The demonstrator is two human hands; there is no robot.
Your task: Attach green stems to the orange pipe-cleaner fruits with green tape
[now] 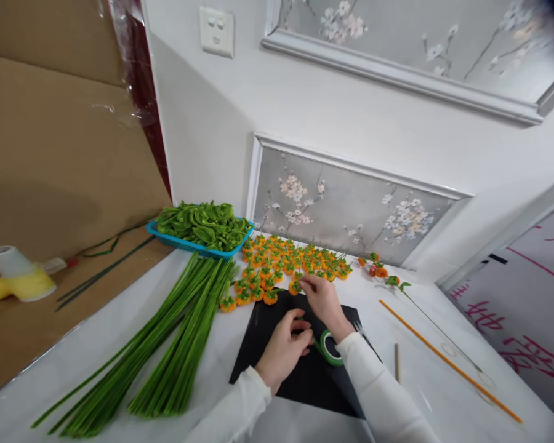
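Note:
My right hand (323,300) reaches over the far edge of a black mat (253,338), its thumb and fingertips pinched at the green top of a small orange chenille pumpkin (294,288). Lower down, my left hand (286,344) hovers above the mat with fingers loosely curled and apart; I see nothing held in it. A roll of green tape (325,354) is on the mat beside my left fingertips, partly behind my right wrist. Scissors (364,335) show in part past that wrist. Many more orange pumpkins (277,261) with green tops are spread beyond the mat.
Bundles of green chenille stems (175,344) lie at left, below a blue tray (166,235) of green leaf pieces. At right are an orange stem (447,360), a short stick (397,363) and a wired flower stem (425,311). Cardboard (64,154) stands left; the wall is behind.

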